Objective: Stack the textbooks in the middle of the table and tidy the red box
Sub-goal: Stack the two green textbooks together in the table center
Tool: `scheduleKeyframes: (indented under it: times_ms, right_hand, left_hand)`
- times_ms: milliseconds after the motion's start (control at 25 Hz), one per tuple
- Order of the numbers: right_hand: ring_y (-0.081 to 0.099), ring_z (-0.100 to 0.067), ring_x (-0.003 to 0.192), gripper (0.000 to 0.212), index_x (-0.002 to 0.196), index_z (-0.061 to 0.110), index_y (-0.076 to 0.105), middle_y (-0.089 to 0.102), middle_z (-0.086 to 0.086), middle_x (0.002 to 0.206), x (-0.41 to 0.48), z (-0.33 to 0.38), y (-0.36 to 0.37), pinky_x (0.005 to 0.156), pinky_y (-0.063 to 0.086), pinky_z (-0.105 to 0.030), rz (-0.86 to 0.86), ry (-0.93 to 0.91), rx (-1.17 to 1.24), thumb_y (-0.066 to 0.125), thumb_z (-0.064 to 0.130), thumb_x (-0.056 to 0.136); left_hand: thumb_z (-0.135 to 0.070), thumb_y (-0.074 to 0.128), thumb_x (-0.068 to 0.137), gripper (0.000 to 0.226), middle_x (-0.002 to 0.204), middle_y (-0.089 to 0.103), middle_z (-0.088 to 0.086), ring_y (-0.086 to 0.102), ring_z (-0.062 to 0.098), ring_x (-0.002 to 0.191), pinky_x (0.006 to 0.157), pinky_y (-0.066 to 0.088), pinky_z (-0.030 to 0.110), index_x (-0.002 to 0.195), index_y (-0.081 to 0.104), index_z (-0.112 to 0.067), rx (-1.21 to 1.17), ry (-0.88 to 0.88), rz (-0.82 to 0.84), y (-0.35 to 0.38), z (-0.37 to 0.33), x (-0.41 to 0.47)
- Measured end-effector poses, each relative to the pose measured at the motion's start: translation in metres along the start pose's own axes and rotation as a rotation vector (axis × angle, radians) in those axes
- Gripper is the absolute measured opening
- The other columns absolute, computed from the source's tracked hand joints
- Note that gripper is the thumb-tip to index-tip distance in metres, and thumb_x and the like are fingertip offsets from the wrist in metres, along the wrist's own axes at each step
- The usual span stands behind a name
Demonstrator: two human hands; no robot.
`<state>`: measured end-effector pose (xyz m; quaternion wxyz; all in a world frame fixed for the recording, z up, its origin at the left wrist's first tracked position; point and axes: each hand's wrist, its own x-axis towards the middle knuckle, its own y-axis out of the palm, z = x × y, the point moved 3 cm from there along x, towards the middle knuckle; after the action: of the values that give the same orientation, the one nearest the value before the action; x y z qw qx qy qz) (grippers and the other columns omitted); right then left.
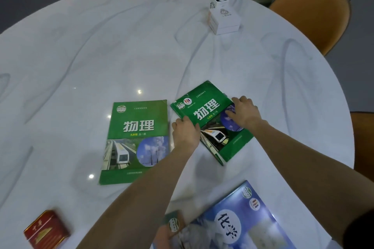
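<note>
Two green textbooks lie on the round white marble table point(81, 50). The left green textbook point(135, 141) lies flat and untouched. The right green textbook point(204, 115) is turned at an angle; my left hand point(185, 133) grips its left edge and my right hand point(244, 113) presses on its cover near the right edge. A blue textbook point(238, 222) lies at the near edge, partly under my arms, with another book's corner point(172, 224) beside it. The red box point(46, 230) sits at the near left.
A small white box point(223, 19) with a smaller white cube point(219, 1) on it stands at the far right of the table. Orange chairs point(311, 14) stand around the far side and right.
</note>
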<state>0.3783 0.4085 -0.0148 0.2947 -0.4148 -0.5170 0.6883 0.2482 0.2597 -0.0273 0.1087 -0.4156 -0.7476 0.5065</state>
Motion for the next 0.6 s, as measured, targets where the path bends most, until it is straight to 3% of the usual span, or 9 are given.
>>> scheduleKeyframes:
  times_ms: [160,240,360,480,600]
  right_hand:
    - [0.044,-0.035,0.121,0.059,0.129,0.009,0.046,0.047,-0.017,0.128,0.011,-0.011,0.013,0.097,0.043,-0.049,0.072,0.045,0.079,0.058,0.047,0.085]
    - [0.042,-0.035,0.121,0.060,0.127,0.009,0.049,0.047,-0.016,0.127,0.014,-0.013,0.016,0.097,0.043,-0.049,0.060,0.061,0.127,0.062,0.047,0.083]
    - [0.040,-0.034,0.122,0.061,0.128,0.010,0.050,0.047,-0.016,0.127,0.016,-0.015,0.017,0.097,0.042,-0.048,0.052,0.088,0.206,0.066,0.046,0.080]
    - [0.039,-0.035,0.123,0.061,0.129,0.010,0.051,0.046,-0.016,0.128,0.019,-0.018,0.016,0.098,0.042,-0.047,0.062,0.102,0.263,0.068,0.042,0.080]
    - [0.040,-0.036,0.123,0.061,0.130,0.010,0.050,0.047,-0.018,0.129,0.020,-0.021,0.015,0.099,0.042,-0.047,0.061,0.103,0.294,0.069,0.040,0.080]
  left_hand:
    - [-0.023,0.059,0.087,0.050,0.124,0.053,0.019,0.048,0.035,0.117,0.099,0.044,0.044,0.131,0.041,-0.007,-0.607,-0.377,-0.081,0.011,-0.012,0.003]
    - [-0.017,0.060,0.084,0.044,0.121,0.059,0.018,0.055,0.034,0.113,0.097,0.048,0.048,0.125,0.048,-0.008,-0.909,-0.571,-0.155,0.016,-0.015,0.003]
    - [-0.011,0.058,0.082,0.024,0.106,0.065,0.024,0.063,0.029,0.093,0.089,0.054,0.051,0.105,0.059,-0.004,-1.166,-0.747,-0.205,0.018,-0.012,0.007]
    - [-0.007,0.060,0.084,0.013,0.107,0.069,0.018,0.067,0.030,0.093,0.088,0.055,0.051,0.096,0.060,-0.010,-1.301,-0.709,-0.158,0.018,-0.010,0.008]
    - [0.000,0.058,0.086,0.056,0.125,0.062,0.009,0.060,0.030,0.113,0.099,0.047,0.054,0.131,0.040,-0.026,-1.343,-0.472,0.026,0.027,-0.015,0.000]
